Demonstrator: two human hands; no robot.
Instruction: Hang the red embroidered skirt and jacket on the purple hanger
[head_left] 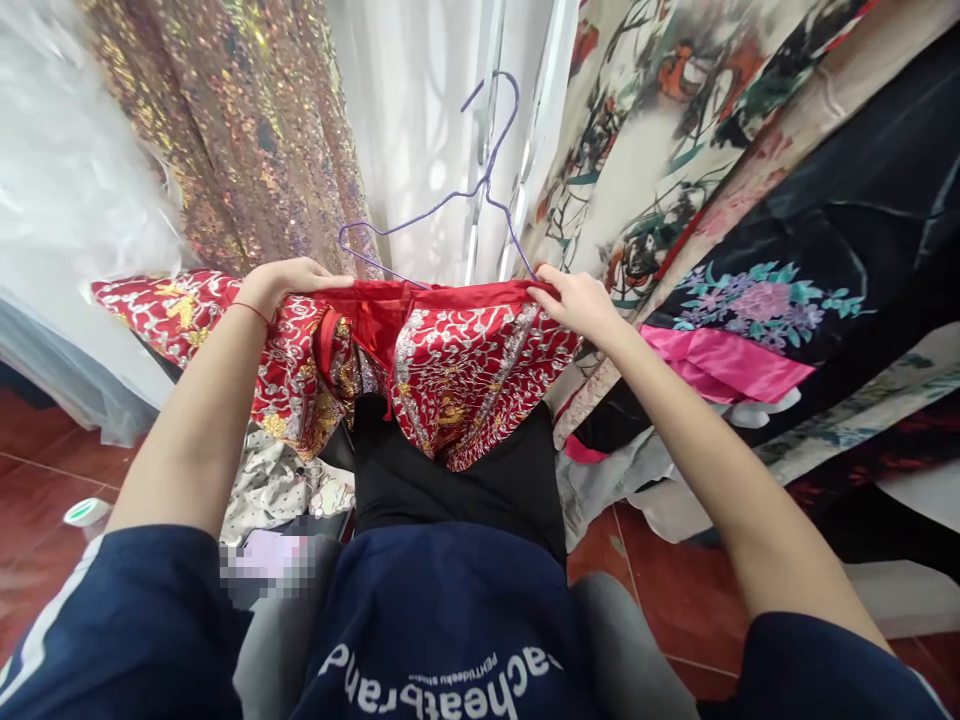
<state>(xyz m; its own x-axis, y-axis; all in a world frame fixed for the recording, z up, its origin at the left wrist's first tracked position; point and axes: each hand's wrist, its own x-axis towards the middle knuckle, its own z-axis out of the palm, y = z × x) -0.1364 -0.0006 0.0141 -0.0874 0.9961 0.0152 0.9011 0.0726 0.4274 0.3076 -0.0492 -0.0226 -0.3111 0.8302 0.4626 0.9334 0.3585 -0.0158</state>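
Observation:
A red garment (450, 370) with silver and gold embroidery hangs spread between my hands, over a thin purple wire hanger (480, 190). My left hand (289, 282) is closed on the garment's upper left edge, near the hanger's left end. My right hand (574, 298) pinches the upper right edge by the hanger's right end. The hanger's hook points up in front of a white curtain. Below the red cloth a black piece of fabric (457, 475) hangs down.
A gold sequin fabric (247, 130) and white tulle (67, 190) hang at the left. Printed robes (675, 130) and a dark floral garment with pink lining (765, 310) hang at the right. Red floor tiles (45, 480) lie below, with a tape roll (86, 512) and crumpled cloth (285, 485).

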